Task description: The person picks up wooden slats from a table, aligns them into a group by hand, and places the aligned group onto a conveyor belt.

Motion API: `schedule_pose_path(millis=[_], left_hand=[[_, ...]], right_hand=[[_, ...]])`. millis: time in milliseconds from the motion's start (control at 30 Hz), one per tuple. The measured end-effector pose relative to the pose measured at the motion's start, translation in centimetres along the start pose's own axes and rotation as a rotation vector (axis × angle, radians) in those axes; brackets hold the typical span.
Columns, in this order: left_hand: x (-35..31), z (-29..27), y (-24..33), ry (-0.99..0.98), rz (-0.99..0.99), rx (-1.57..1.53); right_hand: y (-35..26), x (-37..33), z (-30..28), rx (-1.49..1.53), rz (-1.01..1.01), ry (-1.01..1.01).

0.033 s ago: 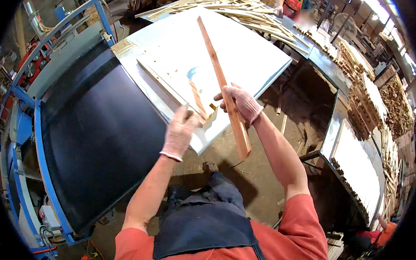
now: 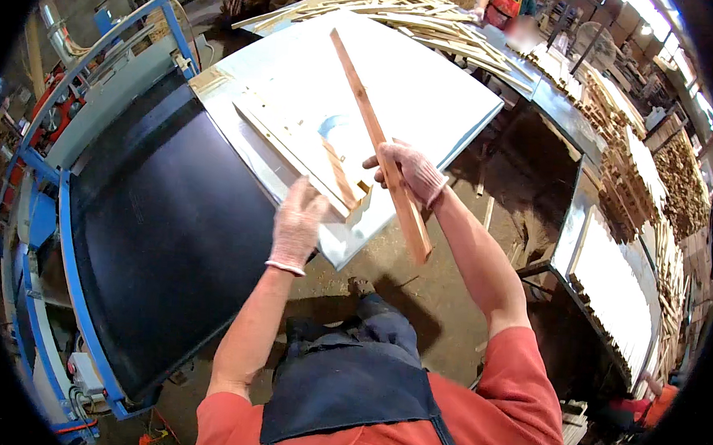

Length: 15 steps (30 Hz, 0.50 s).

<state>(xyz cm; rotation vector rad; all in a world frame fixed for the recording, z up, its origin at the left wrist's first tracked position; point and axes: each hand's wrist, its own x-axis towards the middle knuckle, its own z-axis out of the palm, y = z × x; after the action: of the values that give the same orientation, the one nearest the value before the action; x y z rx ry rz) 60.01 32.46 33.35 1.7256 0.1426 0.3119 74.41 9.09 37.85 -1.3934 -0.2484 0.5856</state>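
The right hand (image 2: 411,173), in a thin light glove, is closed around a long narrow wooden strip (image 2: 377,139) near its lower third, so the strip stands slanted, with its near end hanging over the floor and its far end pointing away over the white table (image 2: 452,98). The left hand (image 2: 298,223), gloved in the same way, rests with its fingers bent on the near edge of the table, beside a flat pale board (image 2: 296,135) that lies there; whether it really grips the edge or only presses on it, the picture does not show clearly. A short brown piece of wood (image 2: 341,175) lies on the board, just between the two hands, and a small wooden block sits at the corner of the table near it. Judging from this, one strip is already picked up and is in the air, not yet laid down anywhere, so the handling of it seems to be in the middle. To the left of the table the wide black belt (image 2: 163,228) of a blue-framed machine carries nothing that can be seen. At the far end of the table a big heap of strips (image 2: 400,11) waits, and more stacks of wood (image 2: 639,205) stand at the right, so much material looks unworked. Another person in an apron stands far behind the heap.
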Motion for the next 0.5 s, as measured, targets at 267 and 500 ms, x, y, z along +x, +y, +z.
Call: schedule_pose_path(millis=[267, 500], left_hand=[[6.5, 0.8, -5.8, 0.386, -0.185, 0.126], [10.1, 4.2, -6.8, 0.421, -0.309, 0.530]], right_hand=[[3.1, 14.6, -5.9, 0.121, 0.221, -0.194], [4.7, 21.4, -7.6, 0.050, 0.310, -0.309]])
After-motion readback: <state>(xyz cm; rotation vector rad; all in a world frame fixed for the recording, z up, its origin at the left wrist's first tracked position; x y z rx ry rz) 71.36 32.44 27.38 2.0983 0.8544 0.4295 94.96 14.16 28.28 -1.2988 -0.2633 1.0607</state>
